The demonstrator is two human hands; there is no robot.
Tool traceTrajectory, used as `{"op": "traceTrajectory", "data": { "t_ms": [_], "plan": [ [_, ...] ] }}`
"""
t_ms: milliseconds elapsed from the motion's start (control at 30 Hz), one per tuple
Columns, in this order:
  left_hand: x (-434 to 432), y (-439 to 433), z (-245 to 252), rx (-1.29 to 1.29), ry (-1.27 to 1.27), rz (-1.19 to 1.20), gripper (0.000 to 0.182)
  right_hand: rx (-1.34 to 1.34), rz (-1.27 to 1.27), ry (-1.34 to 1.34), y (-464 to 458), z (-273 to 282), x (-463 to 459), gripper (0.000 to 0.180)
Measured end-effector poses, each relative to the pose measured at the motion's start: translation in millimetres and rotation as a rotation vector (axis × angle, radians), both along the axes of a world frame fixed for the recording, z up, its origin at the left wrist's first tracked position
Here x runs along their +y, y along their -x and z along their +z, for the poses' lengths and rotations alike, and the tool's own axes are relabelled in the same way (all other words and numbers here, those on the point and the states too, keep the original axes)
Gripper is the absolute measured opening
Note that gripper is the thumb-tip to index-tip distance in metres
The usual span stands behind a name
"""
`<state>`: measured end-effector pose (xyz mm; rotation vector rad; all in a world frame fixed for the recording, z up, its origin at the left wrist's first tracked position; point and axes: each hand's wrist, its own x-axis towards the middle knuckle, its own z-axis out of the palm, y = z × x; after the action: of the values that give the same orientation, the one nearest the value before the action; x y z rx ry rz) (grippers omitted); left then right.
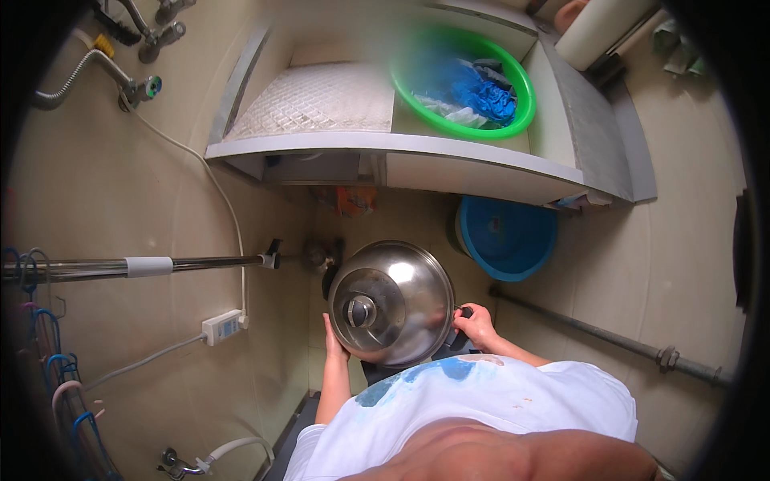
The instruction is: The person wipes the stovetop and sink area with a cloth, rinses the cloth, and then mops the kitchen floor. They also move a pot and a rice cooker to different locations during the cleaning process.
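A stainless steel pot with a domed lid [385, 300] is held in front of my body at waist height. The lid has a dark knob [359, 312] on a clear-looking round centre. My right hand [476, 327] is closed around the black side handle [465, 312]. On the other side, my left hand [335, 341] presses against the pot's near left wall, its fingers partly hidden by the rim. A second black handle [326, 282] sticks out at the pot's far left. The inside of the pot is hidden by the lid.
Ahead stands a white shelf unit [397, 142] holding a green basin [524, 108] of bundled cloth or bags. A blue bucket [511, 240] stands on the floor beneath it. A metal rod [210, 264] and hangers [57, 355] are at left, and a grey pipe [601, 330] runs along the right.
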<state>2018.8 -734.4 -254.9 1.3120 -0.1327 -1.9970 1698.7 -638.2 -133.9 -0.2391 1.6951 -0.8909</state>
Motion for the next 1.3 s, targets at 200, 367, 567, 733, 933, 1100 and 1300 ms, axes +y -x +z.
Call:
{"op": "traceTrajectory", "data": {
  "t_ms": [200,367,567,733,933,1100,1300],
  "plan": [
    [-2,-19,53,0.008,0.142,0.02,0.072,-0.008,0.051,0.097,-16,43,-15,0.009],
    [6,-31,99,0.011,0.223,0.046,0.074,-0.05,0.109,0.153,-24,72,-29,0.01],
    [19,-37,152,0.07,0.313,0.135,0.075,-0.088,0.178,0.329,-16,94,-51,0.007],
    [40,-13,215,-0.155,0.498,0.173,0.077,-0.194,0.216,0.46,12,123,-65,0.005],
    [53,22,284,-0.271,0.716,0.157,0.074,-0.296,0.203,0.646,62,180,-58,0.008],
    [37,73,321,-0.532,1.094,-0.005,0.072,-0.272,0.13,0.848,123,219,-28,0.01],
    [-4,156,332,-0.033,0.823,-0.138,0.069,-0.011,-0.09,0.87,202,241,29,0.011]
  ]
}}
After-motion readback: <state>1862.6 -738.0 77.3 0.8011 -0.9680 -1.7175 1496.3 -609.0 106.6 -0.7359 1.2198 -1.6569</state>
